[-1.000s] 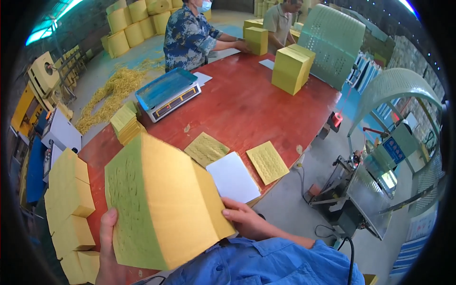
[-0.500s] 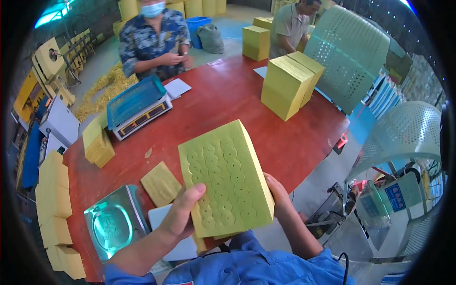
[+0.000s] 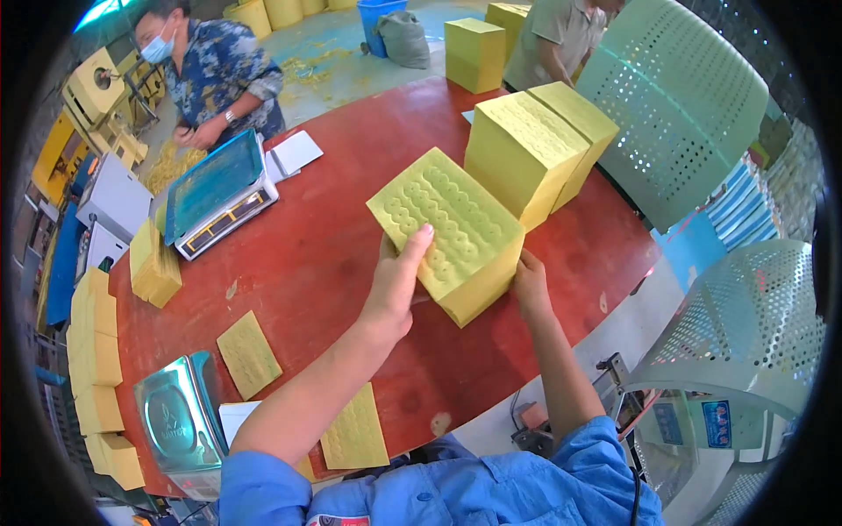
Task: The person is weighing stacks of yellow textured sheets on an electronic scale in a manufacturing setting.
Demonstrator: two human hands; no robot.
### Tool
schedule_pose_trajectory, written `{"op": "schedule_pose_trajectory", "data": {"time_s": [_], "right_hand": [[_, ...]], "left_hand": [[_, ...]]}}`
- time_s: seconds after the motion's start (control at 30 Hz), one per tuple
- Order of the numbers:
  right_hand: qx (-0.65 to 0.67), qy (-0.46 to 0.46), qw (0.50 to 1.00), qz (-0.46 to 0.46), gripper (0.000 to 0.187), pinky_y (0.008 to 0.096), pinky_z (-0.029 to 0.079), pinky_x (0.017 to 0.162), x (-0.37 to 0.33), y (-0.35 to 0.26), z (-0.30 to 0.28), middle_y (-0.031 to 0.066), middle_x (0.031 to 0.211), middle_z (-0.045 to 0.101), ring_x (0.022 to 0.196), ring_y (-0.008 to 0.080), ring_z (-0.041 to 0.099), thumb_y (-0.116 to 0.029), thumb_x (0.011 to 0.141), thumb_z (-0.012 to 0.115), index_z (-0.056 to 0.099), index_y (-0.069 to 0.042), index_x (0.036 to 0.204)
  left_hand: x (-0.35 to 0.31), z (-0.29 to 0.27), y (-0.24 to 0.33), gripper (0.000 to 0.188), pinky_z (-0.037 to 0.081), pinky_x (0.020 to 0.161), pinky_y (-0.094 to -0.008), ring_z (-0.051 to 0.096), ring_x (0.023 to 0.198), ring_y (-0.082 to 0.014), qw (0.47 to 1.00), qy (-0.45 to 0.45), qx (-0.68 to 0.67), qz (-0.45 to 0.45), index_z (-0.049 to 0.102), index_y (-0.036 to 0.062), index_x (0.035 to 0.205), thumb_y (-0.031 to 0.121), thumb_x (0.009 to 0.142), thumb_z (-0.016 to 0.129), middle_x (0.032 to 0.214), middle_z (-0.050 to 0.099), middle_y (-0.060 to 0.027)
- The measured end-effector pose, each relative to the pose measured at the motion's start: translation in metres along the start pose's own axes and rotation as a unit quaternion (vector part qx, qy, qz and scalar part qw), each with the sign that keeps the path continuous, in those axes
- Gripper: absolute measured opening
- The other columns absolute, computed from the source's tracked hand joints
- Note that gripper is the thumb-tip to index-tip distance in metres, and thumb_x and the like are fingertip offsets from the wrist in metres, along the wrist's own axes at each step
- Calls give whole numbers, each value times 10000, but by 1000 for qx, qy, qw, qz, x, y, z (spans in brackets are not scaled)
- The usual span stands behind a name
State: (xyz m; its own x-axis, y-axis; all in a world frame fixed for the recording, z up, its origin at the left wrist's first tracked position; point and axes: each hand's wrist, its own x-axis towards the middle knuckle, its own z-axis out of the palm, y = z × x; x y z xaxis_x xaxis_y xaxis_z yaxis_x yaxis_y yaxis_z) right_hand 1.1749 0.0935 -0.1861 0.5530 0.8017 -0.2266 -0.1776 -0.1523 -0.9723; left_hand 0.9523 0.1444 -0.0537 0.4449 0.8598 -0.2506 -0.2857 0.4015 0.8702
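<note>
A thick stack of yellow embossed paper sheets (image 3: 456,215) is held in both hands above the red table (image 3: 351,263), its rows of wavy round patterns facing up. My left hand (image 3: 396,285) grips its near left side, thumb on top and fingers hidden beneath. At the right side my right hand (image 3: 531,282) presses on it, its fingers partly out of sight. Just beyond stand two taller yellow paper stacks (image 3: 519,167), side by side. Nearer my body lie a thin yellow piece (image 3: 249,354) and another flat yellow piece (image 3: 355,431) on the tabletop.
A blue-tray scale (image 3: 217,188) and a steel-topped scale (image 3: 175,421) stand at left, with small yellow stacks (image 3: 156,270) and a row of yellow blocks (image 3: 95,351) along the edge. Perforated curved panels (image 3: 675,114) flank the right. One co-worker (image 3: 210,79) is far left, another (image 3: 557,44) far right.
Both hands have carried the yellow stack forward and right, toward the two taller stacks, and tilted it away. The masked co-worker has shifted left and turned.
</note>
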Motion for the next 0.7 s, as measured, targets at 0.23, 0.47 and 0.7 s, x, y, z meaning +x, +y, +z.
{"op": "schedule_pose_trajectory", "data": {"time_s": [0.23,0.47,0.7], "right_hand": [[-132,61,972,-185,159,301,517,812,-88,21,-29,87,988,656,915,139,628,-7,894,603,628,0,1051],[-185,-86,962,-184,179,304,526,660,-135,19,7,100,865,644,732,174,643,-59,842,724,616,-7,975],[-178,-19,954,-240,171,335,518,628,-68,21,36,140,795,664,687,223,650,-86,824,746,628,5,908]], "left_hand": [[-1,6,-8,947,324,1125,-451,374,1365,-334,910,77,283,294,115,-53,1519,334,891,709,1490,340,-243],[-25,12,33,980,190,1172,-581,235,1461,-402,535,-156,679,477,331,103,1511,435,722,809,1571,261,-211],[25,6,8,931,193,1176,-590,270,1447,-393,557,-119,677,466,360,92,1459,367,709,839,1544,313,-193]]}}
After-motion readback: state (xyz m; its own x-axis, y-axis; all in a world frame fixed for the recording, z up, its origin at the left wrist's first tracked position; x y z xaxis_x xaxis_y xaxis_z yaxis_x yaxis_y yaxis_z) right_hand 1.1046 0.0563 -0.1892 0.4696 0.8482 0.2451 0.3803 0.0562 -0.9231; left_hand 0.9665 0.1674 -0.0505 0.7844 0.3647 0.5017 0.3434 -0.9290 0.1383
